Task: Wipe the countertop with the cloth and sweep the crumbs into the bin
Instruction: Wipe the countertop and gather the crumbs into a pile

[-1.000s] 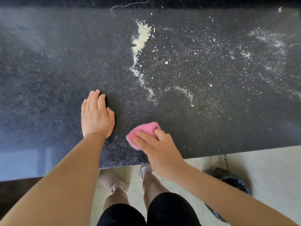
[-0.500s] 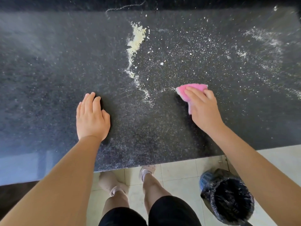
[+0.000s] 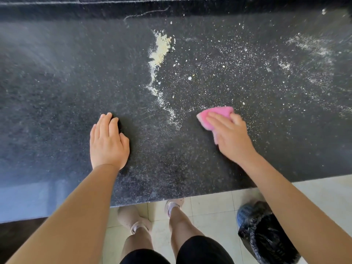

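Right hand [image 3: 231, 139] pressing pink cloth [image 3: 217, 113] flat on dark counter [image 3: 57, 92] — fingers [image 3: 216, 121] straight over it, w/ crumbs [image 3: 161, 50] in a streak just left. Left hand [image 3: 107, 142] palm-down, fingers relaxed, holding nothing. Bin [image 3: 264, 235] w/ black liner on floor — below counter edge, right side.

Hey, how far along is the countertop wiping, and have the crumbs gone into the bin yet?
Partly done. The countertop looks mostly wiped on the left, beside the resting left hand. In hand: the right hand presses the pink cloth at the edge of the scattered crumbs. Left: a pale crumb ridge and dusting to the right remain, none yet swept to the bin on the floor.
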A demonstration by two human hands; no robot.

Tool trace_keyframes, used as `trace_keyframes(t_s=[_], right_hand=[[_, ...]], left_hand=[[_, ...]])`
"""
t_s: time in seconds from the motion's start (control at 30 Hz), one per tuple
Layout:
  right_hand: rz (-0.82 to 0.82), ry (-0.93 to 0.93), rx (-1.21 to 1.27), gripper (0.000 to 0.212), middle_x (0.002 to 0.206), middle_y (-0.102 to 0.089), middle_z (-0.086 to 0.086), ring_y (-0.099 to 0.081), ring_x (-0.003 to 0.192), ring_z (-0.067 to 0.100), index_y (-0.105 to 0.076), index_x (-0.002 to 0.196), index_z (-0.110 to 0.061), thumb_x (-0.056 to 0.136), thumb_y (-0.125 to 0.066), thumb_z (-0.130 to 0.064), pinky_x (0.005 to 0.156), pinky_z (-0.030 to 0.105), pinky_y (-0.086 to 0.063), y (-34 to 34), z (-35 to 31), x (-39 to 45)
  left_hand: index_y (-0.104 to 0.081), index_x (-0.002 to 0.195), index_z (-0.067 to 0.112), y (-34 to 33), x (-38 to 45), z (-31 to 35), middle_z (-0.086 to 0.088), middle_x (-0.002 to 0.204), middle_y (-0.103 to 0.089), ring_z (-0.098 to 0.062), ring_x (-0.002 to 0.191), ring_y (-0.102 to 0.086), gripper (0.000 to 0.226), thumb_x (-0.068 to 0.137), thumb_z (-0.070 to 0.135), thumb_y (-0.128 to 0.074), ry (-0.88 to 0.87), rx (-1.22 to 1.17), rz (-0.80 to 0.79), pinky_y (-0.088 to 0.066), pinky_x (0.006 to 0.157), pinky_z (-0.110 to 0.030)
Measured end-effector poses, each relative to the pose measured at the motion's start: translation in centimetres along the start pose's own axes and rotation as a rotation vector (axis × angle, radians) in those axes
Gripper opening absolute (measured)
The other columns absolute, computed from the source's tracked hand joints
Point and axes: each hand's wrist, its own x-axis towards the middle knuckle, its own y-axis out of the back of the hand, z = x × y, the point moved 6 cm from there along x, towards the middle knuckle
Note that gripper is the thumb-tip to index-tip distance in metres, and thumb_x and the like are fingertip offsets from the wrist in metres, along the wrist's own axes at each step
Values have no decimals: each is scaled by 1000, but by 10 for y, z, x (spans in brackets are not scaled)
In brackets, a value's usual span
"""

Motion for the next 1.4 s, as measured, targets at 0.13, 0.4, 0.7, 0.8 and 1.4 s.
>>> trace_keyframes(t_s=[0.13,0.4,0.7,0.8,1.4], right_hand=[[86,-37,109,42,104,-68,14,-33,81,22,-64,104,2,76,-34,-4,69,41,-49,14,8,14],[-51,290,177,39,109,-67,-3,-37,82,19,-65,102,-13,74,-40,-6,55,27,-38,-34,-121,13],[-46,-30,19,44,109,-67,6,-51,76,34,-65,103,-8,63,-65,10,59,36,-42,-29,-43,52],[2,-118,75,34,108,-67,12,-55,76,39,-64,106,-2,81,-41,-5,71,33,-33,-18,-16,60],[12,74,77,39,105,-69,7,-57,74,36,-67,99,-5,63,-67,9,53,37,-47,-38,-73,70]], left_hand=[[-50,119,-12,0,-1,0,-28,133,-44,-42,128,-35,48,82,14,-35,10,4,-11,-23,108,-50],[-50,119,-11,0,0,0,-27,133,-44,-42,128,-35,46,82,12,-37,26,-8,-29,-24,109,-50],[-54,115,-12,0,1,0,-27,128,-50,-43,124,-41,45,80,12,-39,27,-4,-25,-27,105,-51],[-55,113,-12,2,1,1,-28,125,-52,-44,121,-44,43,79,11,-42,12,7,-18,-29,103,-52],[-58,109,-11,2,1,0,-28,121,-56,-44,117,-48,39,78,10,-44,-17,32,0,-31,100,-52]])
